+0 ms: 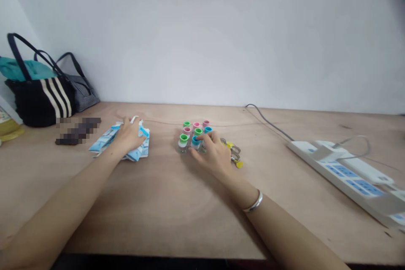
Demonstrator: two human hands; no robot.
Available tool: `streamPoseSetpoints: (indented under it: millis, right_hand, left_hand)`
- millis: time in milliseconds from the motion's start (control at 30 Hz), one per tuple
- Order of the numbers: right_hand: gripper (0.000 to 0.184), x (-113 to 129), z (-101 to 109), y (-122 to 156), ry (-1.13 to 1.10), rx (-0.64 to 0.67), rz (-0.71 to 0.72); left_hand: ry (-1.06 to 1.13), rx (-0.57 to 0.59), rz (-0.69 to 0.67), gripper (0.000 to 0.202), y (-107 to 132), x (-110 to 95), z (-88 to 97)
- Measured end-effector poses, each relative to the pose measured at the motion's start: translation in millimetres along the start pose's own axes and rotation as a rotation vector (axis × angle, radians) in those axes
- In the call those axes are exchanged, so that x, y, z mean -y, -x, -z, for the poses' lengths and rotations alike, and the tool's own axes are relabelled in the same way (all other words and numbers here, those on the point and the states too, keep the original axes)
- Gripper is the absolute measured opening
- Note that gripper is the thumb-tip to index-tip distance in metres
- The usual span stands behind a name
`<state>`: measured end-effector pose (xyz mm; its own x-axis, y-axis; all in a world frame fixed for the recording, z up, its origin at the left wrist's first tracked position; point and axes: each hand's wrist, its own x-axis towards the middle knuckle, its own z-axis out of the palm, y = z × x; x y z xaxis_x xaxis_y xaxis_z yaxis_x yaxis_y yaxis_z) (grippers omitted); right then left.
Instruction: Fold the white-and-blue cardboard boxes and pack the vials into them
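Observation:
On the left, my left hand (128,135) rests on a loose pile of blue-and-white packets (106,139), its bent fingers gripping at the top one. In the middle stand several small clear bottles in short rows, with green, pink and blue ring-shaped tops. My right hand (213,154), with a silver bangle at the wrist, has its thumb and index finger around a front bottle with a blue top (195,140). Beside it is a front bottle with a green top (183,139). Partly behind my right hand lie small looped pieces with yellow ends (238,163).
A white power strip (335,173) with plugs and a grey cable (268,120) lies at the right. At the back left are a black bag with white stripes (38,99), a striped bag (84,93) and a dark, partly pixelated object (76,133). A pale wall closes the back.

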<state>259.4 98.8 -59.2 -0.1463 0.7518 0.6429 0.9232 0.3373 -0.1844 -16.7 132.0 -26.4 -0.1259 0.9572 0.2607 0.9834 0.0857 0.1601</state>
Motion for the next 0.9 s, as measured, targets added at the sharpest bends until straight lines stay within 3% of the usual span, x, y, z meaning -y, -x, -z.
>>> streamPoseSetpoints:
  millis: [133, 233, 333, 433, 533, 633, 700, 767, 900]
  right_hand:
    - [0.033, -0.5, 3.2, -1.7, -0.062, -0.051, 0.001]
    - [0.024, 1.1, 7.0, -2.9, -0.264, -0.031, 0.021]
    - [0.025, 5.1, 10.1, -1.0, -0.537, 0.199, 0.025]
    - [0.020, 8.0, 11.9, 2.7, -0.591, 0.428, 0.058]
    - [0.013, 6.2, 13.3, 3.7, -0.543, 0.478, 0.116]
    - [0.017, 0.3, 13.9, 0.9, -0.521, 0.470, 0.139]
    - [0.020, -3.6, 13.6, -1.5, -0.520, 0.453, 0.134]
    - [0.019, -5.8, 13.8, -3.1, -0.527, 0.423, 0.107]
    - [0.024, -2.6, 19.3, -4.6, -0.542, 0.344, 0.081]
  left_hand:
    - [0.076, -0.088, -0.049, 0.057, -0.8, 0.3, 2.1]
    - [0.151, -0.145, -0.076, 0.046, -3.4, 1.6, 4.7]
    - [0.282, -0.199, -0.117, 0.043, -2.1, 0.5, 8.0]
    - [0.419, -0.211, -0.193, 0.054, 11.8, -6.5, 13.6]
    - [0.453, -0.302, -0.341, 0.046, 39.9, -18.5, 14.6]
    - [0.327, -0.408, -0.675, 0.016, 70.8, -32.7, 2.0]
    - [0.236, -0.338, -0.852, 0.011, 86.0, -41.4, -11.0]
    - [0.232, -0.207, -0.930, 0.020, 94.2, -47.3, -21.0]
    - [0.351, 0.020, -0.868, 0.071, 94.8, -45.5, -19.2]
